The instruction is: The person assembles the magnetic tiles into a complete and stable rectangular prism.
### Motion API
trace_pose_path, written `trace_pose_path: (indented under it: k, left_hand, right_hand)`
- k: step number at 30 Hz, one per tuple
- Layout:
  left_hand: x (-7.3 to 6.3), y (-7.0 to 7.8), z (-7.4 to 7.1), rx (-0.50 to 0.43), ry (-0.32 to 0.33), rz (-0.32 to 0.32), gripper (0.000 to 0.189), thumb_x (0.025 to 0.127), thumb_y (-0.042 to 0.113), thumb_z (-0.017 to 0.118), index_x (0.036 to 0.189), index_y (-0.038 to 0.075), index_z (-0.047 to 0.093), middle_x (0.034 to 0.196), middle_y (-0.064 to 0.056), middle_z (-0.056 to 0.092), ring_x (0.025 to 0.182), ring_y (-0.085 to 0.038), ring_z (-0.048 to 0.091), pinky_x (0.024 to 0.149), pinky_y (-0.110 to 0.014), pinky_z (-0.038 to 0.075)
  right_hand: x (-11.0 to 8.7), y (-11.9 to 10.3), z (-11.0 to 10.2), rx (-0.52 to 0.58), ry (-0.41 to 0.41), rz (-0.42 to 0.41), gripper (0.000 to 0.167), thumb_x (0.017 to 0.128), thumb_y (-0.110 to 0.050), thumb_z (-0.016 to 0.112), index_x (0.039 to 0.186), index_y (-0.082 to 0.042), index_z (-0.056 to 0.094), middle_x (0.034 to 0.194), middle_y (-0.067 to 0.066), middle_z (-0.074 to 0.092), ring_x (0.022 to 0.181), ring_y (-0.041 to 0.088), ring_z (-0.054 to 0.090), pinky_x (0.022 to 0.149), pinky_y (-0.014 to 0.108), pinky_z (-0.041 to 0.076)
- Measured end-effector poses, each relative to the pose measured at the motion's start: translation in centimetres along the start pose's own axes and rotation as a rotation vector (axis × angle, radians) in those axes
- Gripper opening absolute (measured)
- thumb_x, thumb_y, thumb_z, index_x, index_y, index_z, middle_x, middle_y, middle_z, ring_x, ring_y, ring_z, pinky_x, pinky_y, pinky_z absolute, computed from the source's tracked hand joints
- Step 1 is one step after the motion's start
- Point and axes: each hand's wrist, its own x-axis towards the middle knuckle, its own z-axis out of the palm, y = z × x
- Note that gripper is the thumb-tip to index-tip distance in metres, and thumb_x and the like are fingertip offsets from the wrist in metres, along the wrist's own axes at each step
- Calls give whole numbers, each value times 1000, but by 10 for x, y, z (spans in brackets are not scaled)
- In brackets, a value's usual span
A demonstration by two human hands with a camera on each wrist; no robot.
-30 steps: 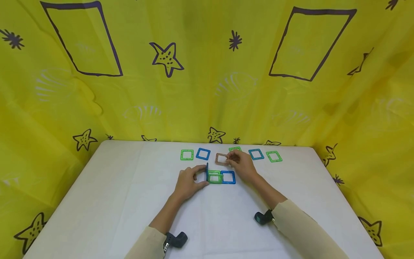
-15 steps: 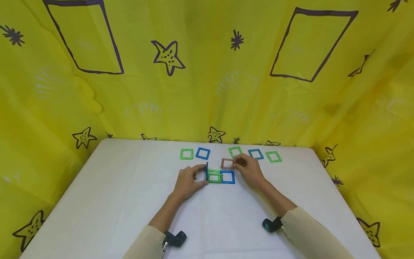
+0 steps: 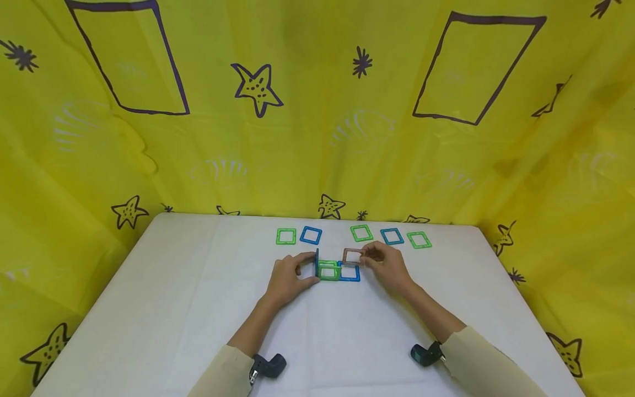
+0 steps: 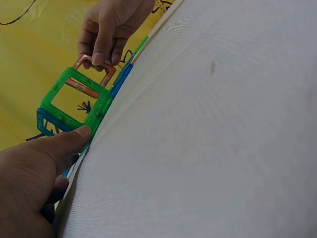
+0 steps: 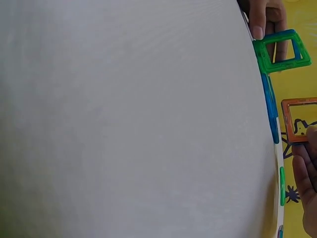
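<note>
My left hand (image 3: 288, 281) holds a blue square magnetic tile (image 3: 317, 263) that stands upright, its thumb at the front lower corner. A green tile (image 4: 55, 87) stands upright against it, with the thumb touching its corner in the left wrist view. Behind this, another green tile shows only in part. Flat on the table to the right lies a blue tile (image 3: 358, 274). My right hand (image 3: 389, 267) pinches an orange-brown square tile (image 5: 287, 121) by its right side. That tile is raised over the back edge of the flat blue one; whether they touch I cannot tell.
Along the back of the white table (image 3: 198, 309) lie loose square tiles: a green one (image 3: 279, 236) and a blue one (image 3: 303, 235) at left, then a green (image 3: 354, 234), a blue (image 3: 384, 237) and a green (image 3: 412, 240) at right. A yellow curtain (image 3: 297, 154) hangs behind.
My right hand has carried the orange-brown tile rightward and toward me, from the back row to above the flat blue tile. My left hand stays in place.
</note>
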Motion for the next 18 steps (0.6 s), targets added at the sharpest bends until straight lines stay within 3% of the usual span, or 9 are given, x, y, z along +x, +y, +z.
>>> trace_pose_path:
  k: [10,18]
  left_hand:
    - [1,0,1,0,4,3,60,84,32,90,139,20,70,80,6,52,77,-16,44,75,-38,33]
    - [1,-1,1,-6,0,-9,60,84,31,91,139,21,70,80,6,52,78,-17,45,74,-38,33]
  right_hand:
    - [-16,1,-3,20,-3,-35,14,92,0,79,105,-1,73,97,6,73,89,22,71,82,30,57]
    - [-26,1,-4,13,-27,-14,13,93,-1,79,104,-3,73,97,3,73,88,19,69,82,28,56]
